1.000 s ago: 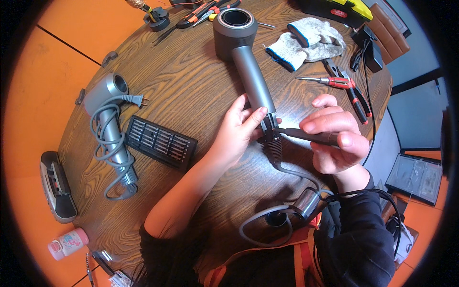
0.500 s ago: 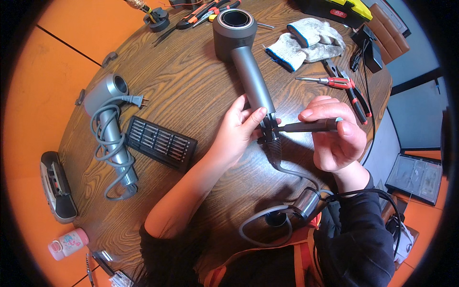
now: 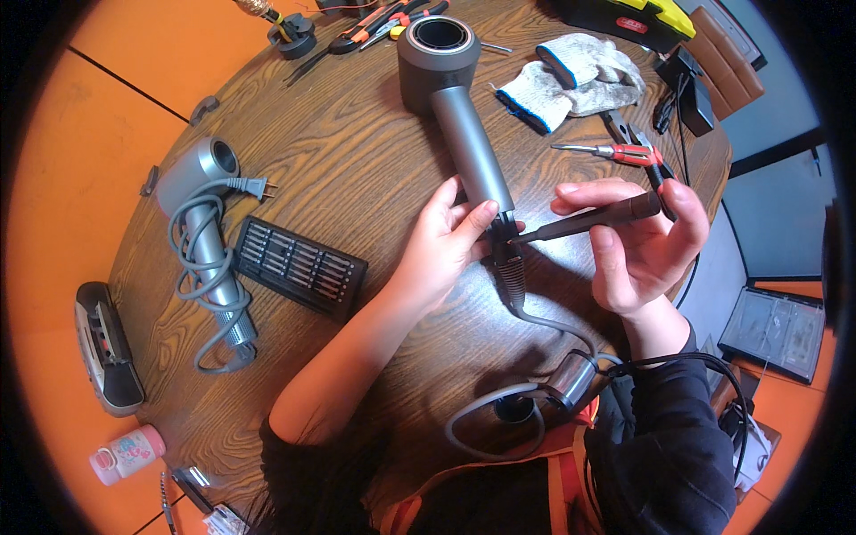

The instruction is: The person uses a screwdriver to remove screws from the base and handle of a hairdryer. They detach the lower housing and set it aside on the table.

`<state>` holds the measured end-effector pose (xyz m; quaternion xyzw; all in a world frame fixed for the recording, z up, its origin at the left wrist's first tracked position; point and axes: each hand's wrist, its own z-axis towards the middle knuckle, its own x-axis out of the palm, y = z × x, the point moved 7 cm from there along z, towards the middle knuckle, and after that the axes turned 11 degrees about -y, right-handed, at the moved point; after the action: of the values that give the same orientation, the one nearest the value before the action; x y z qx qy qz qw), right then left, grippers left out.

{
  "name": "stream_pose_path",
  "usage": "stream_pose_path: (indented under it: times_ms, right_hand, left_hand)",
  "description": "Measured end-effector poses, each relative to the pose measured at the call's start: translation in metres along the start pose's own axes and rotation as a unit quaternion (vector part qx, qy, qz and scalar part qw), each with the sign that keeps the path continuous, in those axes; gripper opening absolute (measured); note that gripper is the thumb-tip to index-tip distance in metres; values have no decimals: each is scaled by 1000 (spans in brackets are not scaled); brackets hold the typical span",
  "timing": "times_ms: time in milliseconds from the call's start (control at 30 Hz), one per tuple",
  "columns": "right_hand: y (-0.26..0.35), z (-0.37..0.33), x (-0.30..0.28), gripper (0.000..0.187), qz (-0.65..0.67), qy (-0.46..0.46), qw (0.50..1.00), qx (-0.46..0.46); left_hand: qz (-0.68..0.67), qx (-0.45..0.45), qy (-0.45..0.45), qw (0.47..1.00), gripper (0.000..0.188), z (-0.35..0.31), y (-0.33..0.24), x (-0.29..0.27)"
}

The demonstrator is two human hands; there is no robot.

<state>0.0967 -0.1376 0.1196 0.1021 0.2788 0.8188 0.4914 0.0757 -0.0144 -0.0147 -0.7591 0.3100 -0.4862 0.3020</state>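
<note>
A grey hair dryer [image 3: 471, 147] lies on the table with its round head pointing away from me. My left hand [image 3: 439, 236] is closed round the lower end of its handle. Below the fingers, the dark inner part of the handle [image 3: 506, 234] is exposed, down to the ribbed cord sleeve [image 3: 512, 281]. A slim black screwdriver [image 3: 602, 217] is held loosely among the fingers of my right hand [image 3: 646, 241], the thumb slightly lifted from it. Its tip meets the side of the exposed part; the exact contact spot is too small to make out.
Left of my arm lie a screwdriver bit case [image 3: 299, 269] and a second hair dryer [image 3: 207, 250] wrapped in its cord. Work gloves [image 3: 571, 80], a red screwdriver [image 3: 624, 153] and pliers [image 3: 664, 178] lie at the right. A metal cylinder [image 3: 571, 379] sits near my body.
My right hand has shifted slightly right and its fingers have opened out. The screwdriver now slants, handle end higher, while its tip stays at the dryer. My left hand has not moved.
</note>
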Motion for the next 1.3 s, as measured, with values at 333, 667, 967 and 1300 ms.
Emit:
stream_pose_path:
  times_ms: [333, 667, 967, 1300]
  right_hand:
    - [-1, -1, 2, 49, 17, 50, 999, -2]
    - [5, 3, -1, 45, 7, 0, 1000, 7]
    - [6, 3, -6, 45, -8, -35, 999, -25]
    - [5, 0, -7, 44, -48, -23, 998, -33]
  left_hand:
    - [-12, 0, 8, 1000, 40, -2, 0, 1]
    - [13, 2, -13, 1000, 37, -2, -1, -1]
    - [3, 5, 5, 1000, 36, 0, 0, 0]
    - [20, 5, 0, 1000, 35, -1, 0, -1]
